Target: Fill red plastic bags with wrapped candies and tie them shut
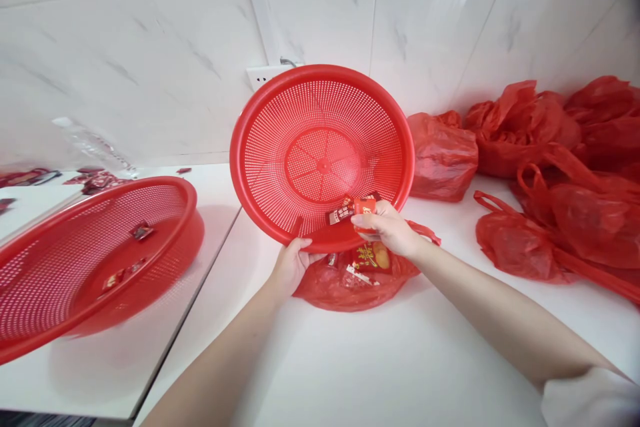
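My left hand (pixel 291 265) grips the lower rim of a round red perforated basket (pixel 280 147), which is tilted up so its inside faces me. Pinched in my right hand (pixel 387 227) at the basket's lower edge are small red wrapped packets (pixel 356 205). Right below both hands lies an open red plastic bag (pixel 325 290) with several packets inside, among them one with yellow print (pixel 373 257).
A second red perforated basket (pixel 75 240) holding a few small packets sits on the left white table. Several knotted red plastic bags (pixel 540 167) lie at the right along the tiled wall. A white wall socket (pixel 261 73) is behind the tilted basket. Loose packets (pixel 95 180) lie at the far left.
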`<action>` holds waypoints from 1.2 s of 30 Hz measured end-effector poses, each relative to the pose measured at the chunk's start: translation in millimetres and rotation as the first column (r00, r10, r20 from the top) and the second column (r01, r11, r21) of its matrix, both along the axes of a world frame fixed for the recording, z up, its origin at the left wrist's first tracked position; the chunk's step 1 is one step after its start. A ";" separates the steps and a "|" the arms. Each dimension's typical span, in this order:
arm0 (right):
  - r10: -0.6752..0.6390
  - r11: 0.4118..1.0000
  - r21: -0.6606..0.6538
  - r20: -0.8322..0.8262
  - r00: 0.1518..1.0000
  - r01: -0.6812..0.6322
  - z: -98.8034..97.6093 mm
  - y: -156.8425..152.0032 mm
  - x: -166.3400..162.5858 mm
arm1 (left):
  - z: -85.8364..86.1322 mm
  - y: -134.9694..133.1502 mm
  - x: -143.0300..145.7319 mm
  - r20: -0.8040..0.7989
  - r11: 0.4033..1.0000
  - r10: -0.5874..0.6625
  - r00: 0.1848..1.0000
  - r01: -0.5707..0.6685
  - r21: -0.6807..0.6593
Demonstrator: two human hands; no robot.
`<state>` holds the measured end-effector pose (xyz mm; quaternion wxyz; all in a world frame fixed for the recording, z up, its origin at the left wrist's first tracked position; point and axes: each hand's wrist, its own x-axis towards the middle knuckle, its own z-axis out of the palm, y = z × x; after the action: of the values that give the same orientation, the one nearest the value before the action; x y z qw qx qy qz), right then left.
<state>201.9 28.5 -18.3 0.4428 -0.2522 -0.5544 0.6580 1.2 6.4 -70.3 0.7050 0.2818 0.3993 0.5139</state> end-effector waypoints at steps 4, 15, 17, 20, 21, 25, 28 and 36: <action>0.003 0.999 0.052 -0.003 1.000 -0.003 1.4 -2.1 0.6 | 1.3 -0.2 0.6 -0.006 1.000 0.006 1.000 -0.006 -0.008; -0.023 1.000 -0.005 0.099 0.995 0.023 -9.4 1.4 0.6 | 3.3 -1.2 1.8 0.001 1.000 0.016 1.000 -0.016 -0.025; -0.012 1.000 -0.001 0.102 0.995 0.012 -8.7 0.8 0.9 | 2.9 -1.0 1.5 -0.001 1.000 0.014 1.000 -0.014 -0.026; 0.004 1.000 0.028 0.089 0.996 -0.007 -6.5 -0.5 1.6 | 2.0 -0.5 1.3 -0.005 1.000 0.019 1.000 -0.019 -0.015; 0.008 0.999 0.038 0.086 0.996 -0.012 -6.0 -0.9 1.7 | 1.7 -0.4 1.4 -0.006 1.000 0.019 1.000 -0.019 -0.011; 0.026 0.999 0.028 0.098 0.995 -0.029 -7.4 -0.9 0.4 | 1.5 -0.7 1.8 -0.008 1.000 0.013 1.000 -0.013 0.002; 0.006 1.000 0.024 0.109 0.994 -0.008 -10.6 0.1 -1.0 | 2.3 -1.2 2.0 -0.003 1.000 0.017 1.000 -0.017 0.006; -0.074 0.961 0.274 0.173 0.982 0.024 -7.2 0.5 0.3 | 3.7 -0.9 1.9 -0.003 0.999 0.035 0.999 -0.035 -0.015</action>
<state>202.2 29.0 -25.5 0.4369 -0.2622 -0.6707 0.5391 3.1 5.4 -66.6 0.6975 0.2702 0.4089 0.5228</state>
